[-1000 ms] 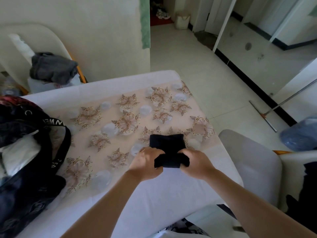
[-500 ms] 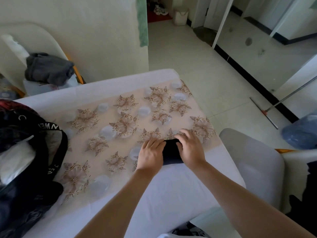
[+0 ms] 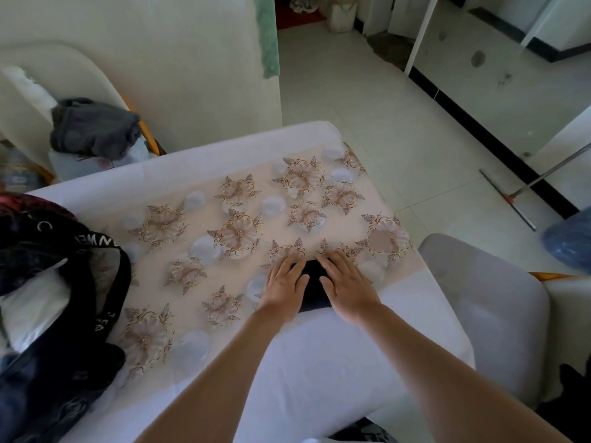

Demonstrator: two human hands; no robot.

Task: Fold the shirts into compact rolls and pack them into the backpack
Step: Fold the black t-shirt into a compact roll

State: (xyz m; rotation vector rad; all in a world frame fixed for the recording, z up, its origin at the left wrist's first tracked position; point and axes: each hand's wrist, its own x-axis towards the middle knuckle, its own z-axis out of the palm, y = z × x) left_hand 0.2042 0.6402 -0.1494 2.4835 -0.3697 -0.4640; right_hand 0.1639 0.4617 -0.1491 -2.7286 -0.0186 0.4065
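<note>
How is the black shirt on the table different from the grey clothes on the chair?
The black shirt is a tight folded bundle; the grey clothes lie in a loose heap. The left hand and right hand press the black shirt; no hand touches the grey clothes. Both are cloth.

Floral tablecloth (image 3: 240,233), grey chair (image 3: 486,302) beside it, squeegee (image 3: 506,199) on tiled floor (image 3: 367,100).

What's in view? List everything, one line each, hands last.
black shirt: one, black, rolled, near table edge, under both hands
backpack: one, black, table's left edge
table: one, white with floral cloth, centre
grey garment: one, dark grey, on white chair, back left
grey chair: one, pale grey, right of table
squeegee: one, metal, floor far right
left hand: one, pressing flat on shirt
right hand: one, pressing flat on shirt
</note>
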